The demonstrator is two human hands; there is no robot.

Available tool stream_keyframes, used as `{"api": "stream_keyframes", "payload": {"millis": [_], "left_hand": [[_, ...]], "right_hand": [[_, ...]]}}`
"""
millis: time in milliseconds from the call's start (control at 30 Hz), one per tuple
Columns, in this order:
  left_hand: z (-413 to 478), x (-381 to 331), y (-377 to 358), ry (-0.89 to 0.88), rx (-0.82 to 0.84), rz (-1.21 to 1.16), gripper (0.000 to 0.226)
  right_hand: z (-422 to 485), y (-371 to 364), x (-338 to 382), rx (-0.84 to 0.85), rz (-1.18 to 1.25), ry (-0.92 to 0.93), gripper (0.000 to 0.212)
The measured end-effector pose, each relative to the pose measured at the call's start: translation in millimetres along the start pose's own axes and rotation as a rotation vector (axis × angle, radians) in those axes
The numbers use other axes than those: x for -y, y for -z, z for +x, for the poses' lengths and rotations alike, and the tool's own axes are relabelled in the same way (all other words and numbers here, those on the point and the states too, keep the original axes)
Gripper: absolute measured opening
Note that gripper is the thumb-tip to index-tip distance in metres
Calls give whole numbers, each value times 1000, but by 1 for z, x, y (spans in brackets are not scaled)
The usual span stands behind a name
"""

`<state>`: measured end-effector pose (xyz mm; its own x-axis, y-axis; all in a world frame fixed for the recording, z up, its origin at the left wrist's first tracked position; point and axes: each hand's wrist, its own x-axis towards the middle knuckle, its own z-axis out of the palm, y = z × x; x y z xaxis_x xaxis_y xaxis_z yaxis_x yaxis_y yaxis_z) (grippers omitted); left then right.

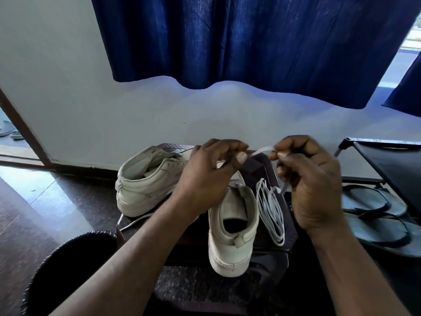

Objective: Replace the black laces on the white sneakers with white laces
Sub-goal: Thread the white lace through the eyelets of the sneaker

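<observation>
At lower centre the near sneaker (232, 231) is standing heel-first on the dark stool (266, 252), with a bundled white lace (271, 210) lying just right of it. Above them the left hand (211, 176) and right hand (312, 185) are each pinching the loose white lace (262, 150), stretching it between them. It probably wants keeping flat, untwisted and evened before it is fed into an eyelet. The second sneaker (148, 179) is lying farther back, centre left.
</observation>
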<state>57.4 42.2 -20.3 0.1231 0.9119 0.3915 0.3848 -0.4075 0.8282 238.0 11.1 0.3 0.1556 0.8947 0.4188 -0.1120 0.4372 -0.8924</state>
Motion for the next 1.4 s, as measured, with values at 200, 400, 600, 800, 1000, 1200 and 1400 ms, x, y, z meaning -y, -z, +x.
{"api": "stream_keyframes", "payload": {"millis": [200, 400, 600, 800, 1000, 1200, 1400], "left_hand": [[-1, -3, -10, -193, -51, 194, 10], [-1, 19, 3, -53, -174, 616, 11], [-2, -8, -4, -238, -84, 210, 13], [0, 14, 2, -51, -171, 580, 11], [-2, -1, 1, -243, -18, 237, 24], [0, 11, 2, -182, -134, 410, 8], [0, 15, 7, 79, -95, 367, 12]], "right_hand": [[-6, -12, -2, 78, -50, -7, 22], [2, 3, 4, -41, 24, 35, 17], [-6, -11, -6, 54, -45, -33, 24], [-3, -5, -1, 15, -70, 6, 25], [-5, -11, -6, 52, -72, -33, 22], [-5, -7, -4, 58, -60, -38, 24], [-4, -3, -3, 22, 65, -79, 21]]}}
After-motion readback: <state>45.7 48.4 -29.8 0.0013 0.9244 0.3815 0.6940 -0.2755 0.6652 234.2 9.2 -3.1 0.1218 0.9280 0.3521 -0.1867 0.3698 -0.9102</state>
